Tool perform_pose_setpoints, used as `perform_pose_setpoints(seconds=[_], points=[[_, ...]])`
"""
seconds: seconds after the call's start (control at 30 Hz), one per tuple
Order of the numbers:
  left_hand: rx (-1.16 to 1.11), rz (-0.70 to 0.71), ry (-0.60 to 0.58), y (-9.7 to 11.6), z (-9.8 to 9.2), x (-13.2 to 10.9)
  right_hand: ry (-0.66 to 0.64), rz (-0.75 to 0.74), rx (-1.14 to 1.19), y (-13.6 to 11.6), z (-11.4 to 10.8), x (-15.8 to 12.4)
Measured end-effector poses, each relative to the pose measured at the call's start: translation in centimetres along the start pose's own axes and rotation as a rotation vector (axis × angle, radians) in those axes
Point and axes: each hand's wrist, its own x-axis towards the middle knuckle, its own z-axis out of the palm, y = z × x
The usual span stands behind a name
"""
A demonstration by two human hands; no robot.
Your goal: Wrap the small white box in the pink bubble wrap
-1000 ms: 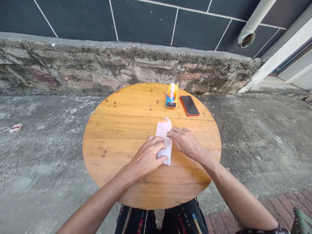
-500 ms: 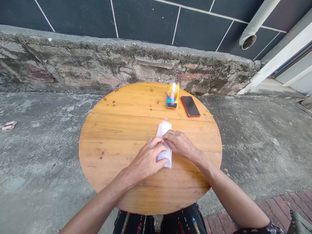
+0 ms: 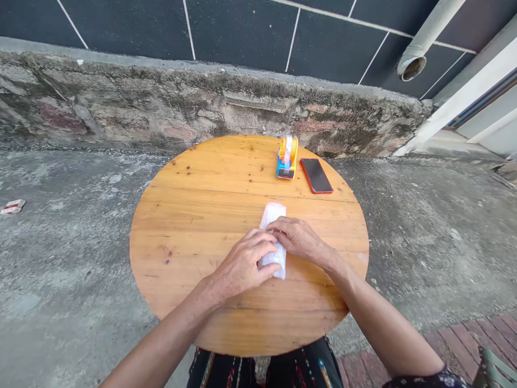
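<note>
A narrow white wrapped bundle (image 3: 274,211), which looks like bubble wrap or thin foam, lies lengthwise on the round wooden table (image 3: 194,215). My left hand (image 3: 252,256) rests over its near half, fingers curled across the top and thumb along the near side. My right hand (image 3: 297,234) comes in from the right, its fingers bent and pressed onto the middle of the bundle, close to my left fingertips. Whatever is inside the wrapping is hidden.
A yellow and blue tape dispenser (image 3: 287,157) with a tape roll stands at the table's far side. To its right lies a phone (image 3: 316,175) with a red edge. Beyond the table is a rough stone wall base (image 3: 161,110).
The far end of the white wrapping looks narrower, its loose left layer folded in. Both hands stay on the bundle with only slight finger movement.
</note>
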Motion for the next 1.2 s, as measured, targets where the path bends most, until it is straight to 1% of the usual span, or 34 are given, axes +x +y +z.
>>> perform_pose_setpoints(seconds=[0.1,0.2,0.33,0.47,0.6,0.67,0.77,0.87,1.0,1.2], points=[[-0.025,-0.012,-0.01,0.0,-0.1,0.0,0.027,0.046,0.013,-0.2,-0.1,-0.3],[-0.05,-0.029,-0.019,0.1,-0.3,0.0,0.092,0.103,0.028,-0.4,-0.4,-1.3],[-0.075,-0.042,-0.018,0.1,-0.3,0.0,0.163,0.062,0.126,-1.0,-1.1,-3.6],[-0.081,-0.026,-0.003,0.0,-0.2,-0.1,0.138,0.014,0.169,-2.1,-1.5,-6.1],[-0.074,-0.035,-0.001,0.0,-0.2,-0.1,0.081,0.014,0.034,-3.1,-0.5,-7.5],[-0.075,-0.044,-0.003,0.1,-0.2,-0.1,0.095,0.029,-0.047,-3.4,0.5,-7.7],[-0.073,-0.055,-0.003,0.2,-0.1,-0.1,0.176,0.048,-0.124,-3.7,2.0,-7.5],[-0.078,-0.082,-0.011,0.4,-0.2,0.0,0.249,0.044,-0.147,-3.7,2.8,-7.1],[-0.1,-0.135,-0.012,0.8,-0.3,0.2,0.283,0.032,-0.129,-3.6,2.8,-6.9],[-0.135,-0.241,-0.051,1.7,-0.7,0.2,0.256,0.047,-0.029,-4.1,2.1,-7.0]])
